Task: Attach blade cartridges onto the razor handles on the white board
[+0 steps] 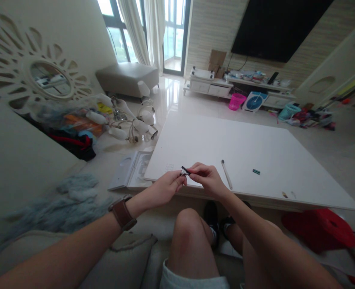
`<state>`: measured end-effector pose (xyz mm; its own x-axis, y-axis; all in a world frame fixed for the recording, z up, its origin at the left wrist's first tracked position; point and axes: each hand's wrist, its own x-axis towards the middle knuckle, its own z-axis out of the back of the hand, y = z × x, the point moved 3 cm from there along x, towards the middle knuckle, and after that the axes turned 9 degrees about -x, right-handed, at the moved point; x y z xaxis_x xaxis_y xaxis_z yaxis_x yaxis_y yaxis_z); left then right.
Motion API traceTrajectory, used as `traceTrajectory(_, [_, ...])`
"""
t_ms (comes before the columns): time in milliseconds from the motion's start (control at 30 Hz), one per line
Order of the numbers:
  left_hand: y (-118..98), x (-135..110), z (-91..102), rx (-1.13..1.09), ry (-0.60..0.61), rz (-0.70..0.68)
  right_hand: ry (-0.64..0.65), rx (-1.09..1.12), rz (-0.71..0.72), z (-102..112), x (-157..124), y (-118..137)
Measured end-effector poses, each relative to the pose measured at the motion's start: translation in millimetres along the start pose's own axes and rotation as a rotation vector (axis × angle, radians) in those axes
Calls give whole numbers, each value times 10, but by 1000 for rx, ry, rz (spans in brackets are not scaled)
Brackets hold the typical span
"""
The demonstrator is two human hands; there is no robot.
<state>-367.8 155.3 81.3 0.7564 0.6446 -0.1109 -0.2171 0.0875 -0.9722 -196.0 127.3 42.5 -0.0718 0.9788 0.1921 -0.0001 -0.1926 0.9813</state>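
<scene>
One small black-and-silver piece (184, 171), clamped in my left hand (166, 187) and right hand (208, 179) at once, over the near edge of the table (216, 140); long axis slants far-left to near-right, near end at my right.

- Through the head camera I see the bare left hand (172, 185), a brown leather wrist strap (123, 212) behind it, gripping a small black-and-silver object (185, 170).
- I see the bare right hand (206, 176) pinching that same object from the other side; its details are too small for me to read.
- Both hands meet above the near edge of a broad white flat-topped table (219, 140).
- Just right of them I make out a slim white-handled brush with a dark head (226, 174), then two short green cylinders (256, 171) side by side.
- At the table's left, I see an open white box (135, 170).
</scene>
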Motion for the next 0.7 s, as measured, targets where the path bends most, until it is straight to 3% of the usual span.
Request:
traceTrajectory(100, [-5, -4, -8, -19, 7, 21, 5, -43, 5, 4, -4, 53])
traceTrajectory(367, [-4, -12, -44, -183, 29, 42, -60, 139, -16, -61, -9, -99])
traceTrajectory(533, [36, -8, -60, -261, 28, 76, -95, 81, 22, -65, 4, -65])
traceTrajectory(700, [12, -15, -64, -260, 33, 52, -51, 209, -65, -121, -2, -29])
